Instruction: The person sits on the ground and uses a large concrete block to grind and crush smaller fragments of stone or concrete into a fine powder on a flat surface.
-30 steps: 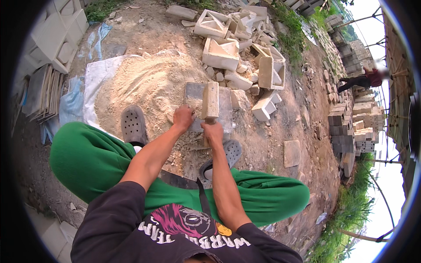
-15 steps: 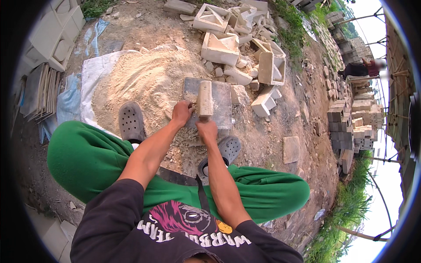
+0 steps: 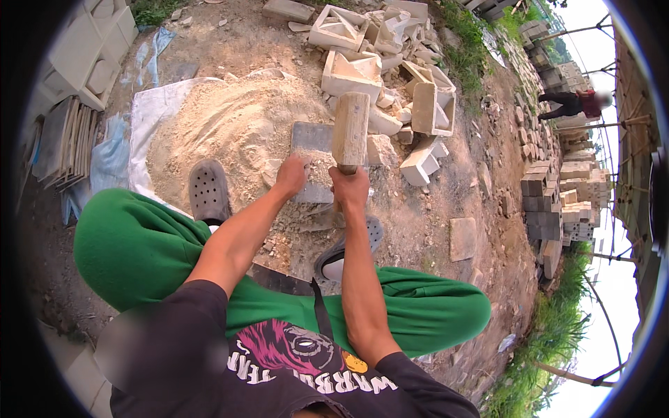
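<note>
My right hand is wrapped round the handle of a wooden mallet, whose thick, pale, dusty head is raised above a dark flat slab. Pale crushed stone lies on that slab. At the slab's left edge my left hand is low with its fingers curled closed. Whatever they may hold is hidden. A pale chunk of stone lies just left of that hand.
A mound of pale crushed stone lies on a white sheet at left. Broken cream block casings are heaped beyond the slab. Stacked blocks stand far right, near another person. My shoes flank the work spot.
The mallet has risen from the slab, moving up and slightly right with my right hand. My left hand has hardly moved. The distant person at right has changed posture.
</note>
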`<state>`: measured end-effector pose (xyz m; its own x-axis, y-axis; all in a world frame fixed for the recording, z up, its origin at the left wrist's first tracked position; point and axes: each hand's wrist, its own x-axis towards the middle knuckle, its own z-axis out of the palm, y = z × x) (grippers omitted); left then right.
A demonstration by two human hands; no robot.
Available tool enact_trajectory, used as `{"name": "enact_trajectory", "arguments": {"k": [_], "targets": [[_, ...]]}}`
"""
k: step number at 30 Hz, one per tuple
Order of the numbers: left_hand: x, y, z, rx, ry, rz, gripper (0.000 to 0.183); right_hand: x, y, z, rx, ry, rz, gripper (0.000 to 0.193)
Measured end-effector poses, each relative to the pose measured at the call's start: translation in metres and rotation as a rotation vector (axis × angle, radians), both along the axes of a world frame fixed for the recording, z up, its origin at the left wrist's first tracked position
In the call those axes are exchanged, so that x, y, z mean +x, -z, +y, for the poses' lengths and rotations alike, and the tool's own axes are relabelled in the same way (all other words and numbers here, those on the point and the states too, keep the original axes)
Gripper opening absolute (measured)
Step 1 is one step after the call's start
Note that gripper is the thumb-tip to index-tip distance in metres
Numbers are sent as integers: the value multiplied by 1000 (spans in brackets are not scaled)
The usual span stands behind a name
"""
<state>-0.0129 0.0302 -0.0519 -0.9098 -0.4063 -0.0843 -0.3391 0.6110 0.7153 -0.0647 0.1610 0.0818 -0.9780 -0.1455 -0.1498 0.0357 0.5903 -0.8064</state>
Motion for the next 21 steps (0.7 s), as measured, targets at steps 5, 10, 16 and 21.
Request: {"name": "enact_trajectory", "arguments": {"k": [5, 10, 16, 21], "targets": [[1, -2, -1, 41, -41, 62, 30, 10, 35, 2, -55, -89, 204, 36], [0, -5, -5, 191, -52, 60, 25, 36, 92, 15, 239, -96, -170, 38], [3, 13, -14, 48, -13, 29, 19, 14, 68, 12, 297, -99, -130, 35], [3, 12, -9, 55, -37, 96, 18, 3, 50, 9, 29, 31, 82, 28]]}}
